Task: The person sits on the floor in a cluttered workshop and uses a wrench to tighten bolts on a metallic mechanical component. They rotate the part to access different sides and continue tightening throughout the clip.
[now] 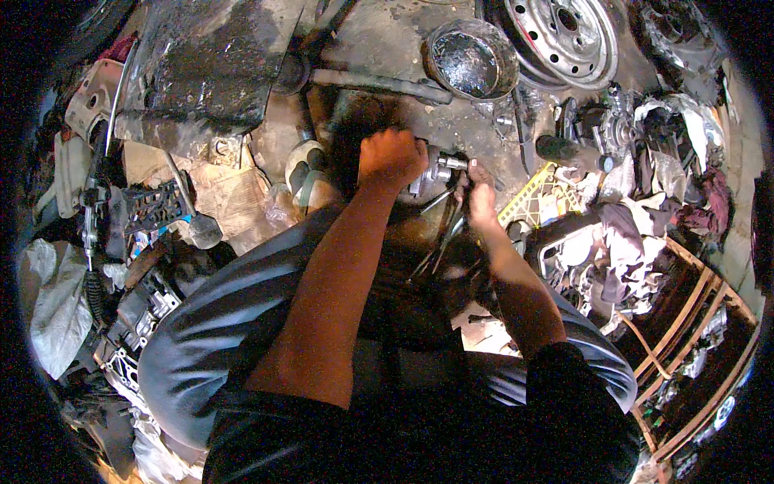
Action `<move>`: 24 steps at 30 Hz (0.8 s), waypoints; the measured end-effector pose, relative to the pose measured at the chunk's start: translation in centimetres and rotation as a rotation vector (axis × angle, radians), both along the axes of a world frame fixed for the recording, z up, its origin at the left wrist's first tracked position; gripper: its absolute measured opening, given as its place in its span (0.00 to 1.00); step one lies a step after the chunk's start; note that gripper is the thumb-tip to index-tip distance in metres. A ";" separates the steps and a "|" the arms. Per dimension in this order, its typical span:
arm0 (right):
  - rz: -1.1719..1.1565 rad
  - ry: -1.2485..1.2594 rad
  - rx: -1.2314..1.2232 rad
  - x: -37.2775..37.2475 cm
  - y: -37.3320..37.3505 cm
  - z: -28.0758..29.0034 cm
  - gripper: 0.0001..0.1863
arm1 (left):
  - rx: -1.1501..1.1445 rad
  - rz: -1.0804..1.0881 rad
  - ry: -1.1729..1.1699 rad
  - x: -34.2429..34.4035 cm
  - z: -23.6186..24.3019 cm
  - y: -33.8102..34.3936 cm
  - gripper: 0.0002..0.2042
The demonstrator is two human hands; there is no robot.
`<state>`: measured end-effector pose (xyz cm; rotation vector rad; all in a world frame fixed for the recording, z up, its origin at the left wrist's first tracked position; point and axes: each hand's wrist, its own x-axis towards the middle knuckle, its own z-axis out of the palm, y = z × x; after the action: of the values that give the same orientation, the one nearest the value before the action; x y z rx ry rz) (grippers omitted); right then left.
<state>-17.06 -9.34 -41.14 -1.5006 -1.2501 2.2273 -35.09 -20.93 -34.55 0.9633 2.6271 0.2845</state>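
Observation:
My left hand (393, 159) is closed in a fist beside a silver, rounded metal part (436, 171) low over the oily floor. What lies inside that fist is hidden. A short bright shaft (453, 163) juts rightward from the part. At its end, the fingers of my right hand (483, 202) are closed around the tip, partly in shadow. Below the part, between my forearms, are several thin dark hand tools (442, 242), too dim to name exactly.
A round pan of dark oil (471, 60) stands ahead, beside a silver wheel rim (564, 36). A yellow plastic crate (534, 198) and rags (625, 242) lie right, near a rusty metal frame (685, 323). At left are a dark metal sheet (201, 64), cardboard (234, 181) and engine parts (145, 306).

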 end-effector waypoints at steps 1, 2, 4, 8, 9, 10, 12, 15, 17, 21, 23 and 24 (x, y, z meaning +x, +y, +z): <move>-0.002 0.029 -0.071 -0.1 0.1 0.4 0.17 | 0.023 -0.010 0.024 0.0 0.0 0.0 0.16; -0.019 0.066 -0.116 -0.1 0.3 0.8 0.17 | 0.045 -0.019 0.050 0.0 0.0 0.0 0.16; 0.021 0.067 -0.210 -0.3 0.7 1.5 0.17 | 0.015 0.003 -0.023 -0.2 0.0 0.2 0.16; 0.061 0.159 -0.193 -0.5 1.3 1.8 0.18 | -0.018 0.011 -0.065 -0.3 0.3 0.2 0.16; 0.041 0.066 -0.187 -0.5 1.4 1.7 0.19 | -0.022 0.008 -0.074 -0.3 0.4 0.2 0.16; -0.004 -0.029 -0.162 -0.3 1.5 1.5 0.20 | -0.031 0.007 -0.086 -0.4 0.4 0.3 0.16; -0.055 -0.103 -0.128 0.1 1.7 1.3 0.20 | -0.030 -0.001 -0.064 -0.4 0.5 0.3 0.17; -0.029 0.033 -0.096 1.2 2.3 1.5 0.19 | -0.020 -0.005 -0.036 -0.4 0.6 0.3 0.17; -0.041 0.030 -0.136 1.4 2.7 1.5 0.20 | -0.035 0.013 -0.101 -0.6 0.6 0.3 0.17; 0.143 -0.101 -0.239 0.9 3.7 1.8 0.21 | -0.094 -0.023 -0.127 -0.6 0.9 0.5 0.18; 0.184 -0.176 -0.326 0.3 4.2 2.0 0.21 | -0.128 -0.020 -0.244 -1.1 1.1 0.6 0.21; 0.192 -0.113 -0.419 0.2 4.6 2.3 0.22 | -0.130 -0.023 -0.233 -1.1 1.2 0.6 0.21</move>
<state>-16.81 -4.74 -38.82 -1.7305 -1.0375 2.6949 -36.20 -20.32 -33.36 0.8605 2.3894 0.2040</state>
